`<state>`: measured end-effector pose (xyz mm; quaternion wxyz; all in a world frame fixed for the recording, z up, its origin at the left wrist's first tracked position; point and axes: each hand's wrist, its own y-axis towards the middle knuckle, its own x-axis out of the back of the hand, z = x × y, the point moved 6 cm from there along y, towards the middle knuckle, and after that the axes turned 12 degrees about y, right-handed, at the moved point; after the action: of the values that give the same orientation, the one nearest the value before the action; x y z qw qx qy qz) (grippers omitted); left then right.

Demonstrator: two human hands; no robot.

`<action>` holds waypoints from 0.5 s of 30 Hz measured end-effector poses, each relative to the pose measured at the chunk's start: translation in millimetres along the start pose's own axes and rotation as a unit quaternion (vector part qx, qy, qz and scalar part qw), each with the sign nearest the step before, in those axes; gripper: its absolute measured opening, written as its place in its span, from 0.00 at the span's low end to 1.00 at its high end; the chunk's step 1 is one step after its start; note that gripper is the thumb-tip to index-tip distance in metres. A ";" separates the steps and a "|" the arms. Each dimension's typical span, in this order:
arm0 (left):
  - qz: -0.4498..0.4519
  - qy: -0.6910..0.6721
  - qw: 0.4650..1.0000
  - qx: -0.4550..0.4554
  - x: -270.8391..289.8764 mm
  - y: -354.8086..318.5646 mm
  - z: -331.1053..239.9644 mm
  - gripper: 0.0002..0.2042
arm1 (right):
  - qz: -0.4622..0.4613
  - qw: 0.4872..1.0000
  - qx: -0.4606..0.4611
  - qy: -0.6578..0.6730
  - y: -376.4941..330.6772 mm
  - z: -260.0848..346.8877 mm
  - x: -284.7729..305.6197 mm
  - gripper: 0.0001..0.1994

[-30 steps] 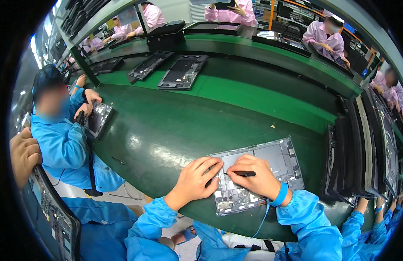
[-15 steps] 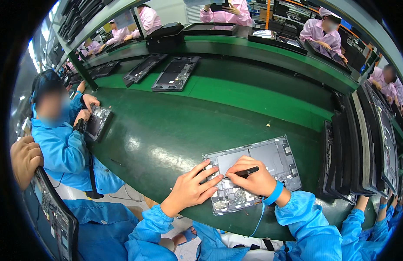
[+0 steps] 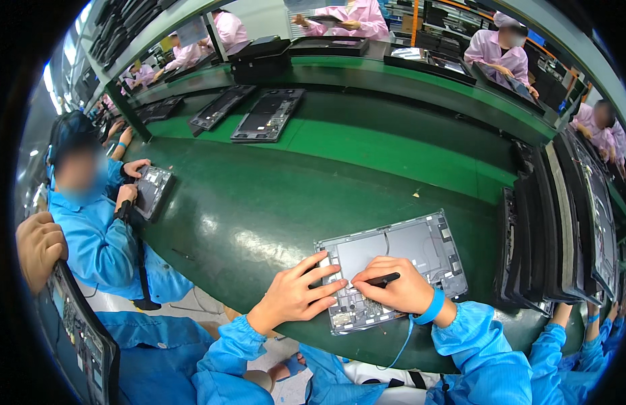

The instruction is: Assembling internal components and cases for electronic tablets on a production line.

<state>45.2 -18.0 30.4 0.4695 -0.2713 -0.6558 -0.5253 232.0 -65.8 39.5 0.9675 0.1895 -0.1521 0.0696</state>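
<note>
An opened tablet (image 3: 411, 253) lies on the green bench before me, its inner side up, with a grey panel, small parts and a circuit board showing. Resting across its left edge is my left hand (image 3: 296, 293), fingers spread, holding nothing. My right hand (image 3: 401, 287), with a blue strap at the wrist, pinches a slim black pen-shaped tool (image 3: 384, 279) over the board. The tool's tip is hidden by my fingers, so I cannot tell whether it touches the board. A dark thin cable (image 3: 386, 241) crosses the panel near the tablet's far edge.
Tablet shells and dark pads stand in a row (image 3: 553, 229) at the right. Two opened tablets (image 3: 269, 116) lie on the far green strip. To the left, a co-worker in blue (image 3: 90, 223) handles another tablet (image 3: 153, 191). Another hand (image 3: 41, 246) grips a panel at lower left.
My right hand has shifted slightly, still pinching the tool; my left hand stays on the tablet's edge. The tablets on the far strip sit slightly further left. The co-worker's hands have moved apart.
</note>
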 end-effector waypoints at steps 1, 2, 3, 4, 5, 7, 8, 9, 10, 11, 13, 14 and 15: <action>0.000 -0.001 1.000 -0.001 1.0 0.3 -0.6 0.16 | -0.001 1.000 0.002 -0.009 -1.1 1.5 -0.4 0.05; -0.001 0.006 1.000 -0.006 3.0 0.9 -2.0 0.16 | -0.002 1.000 0.002 -0.009 -1.8 2.9 -1.2 0.05; -0.003 0.012 1.000 -0.012 3.7 1.4 -2.6 0.16 | -0.009 1.000 0.005 -0.011 -1.9 4.6 -1.7 0.05; -0.003 0.011 1.000 -0.012 2.9 1.6 -2.2 0.16 | -0.015 1.000 0.008 -0.014 -2.2 5.7 -2.5 0.05; -0.003 0.017 1.000 -0.018 1.8 1.8 -2.5 0.16 | -0.015 1.000 0.007 -0.014 -3.3 3.9 -4.9 0.05; -0.003 0.025 0.999 -0.023 2.8 3.0 -2.8 0.16 | -0.025 0.998 0.036 -0.036 -4.2 3.2 -7.7 0.05; -0.008 0.026 0.999 -0.023 3.8 3.7 -3.5 0.15 | -0.024 0.998 0.036 -0.035 -3.9 3.3 -7.7 0.05; -0.014 0.026 0.999 -0.025 4.2 3.8 -3.8 0.15 | -0.019 0.997 0.060 -0.054 -4.1 5.9 -8.8 0.05; -0.015 0.027 0.999 -0.025 4.0 3.7 -3.8 0.15 | -0.015 0.994 0.084 -0.073 -4.5 8.5 -9.8 0.05; -0.018 0.026 0.999 -0.024 3.9 3.6 -3.6 0.15 | -0.014 0.994 0.085 -0.073 -4.8 8.5 -9.8 0.05; -0.019 0.025 0.999 -0.021 3.5 2.7 -3.2 0.14 | -0.008 0.992 0.102 -0.076 -5.8 10.8 -11.2 0.06; -0.020 0.025 0.999 -0.020 3.1 2.4 -3.0 0.14 | -0.008 0.992 0.102 -0.075 -5.5 11.0 -11.6 0.06; -0.021 0.024 0.999 -0.020 2.9 2.6 -3.1 0.14 | -0.006 0.992 0.099 -0.075 -5.2 11.1 -11.4 0.06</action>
<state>47.2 -20.5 34.2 0.4680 -0.2539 -0.6395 -0.5545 219.3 -75.7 43.9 0.9301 0.2903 -0.2158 0.0640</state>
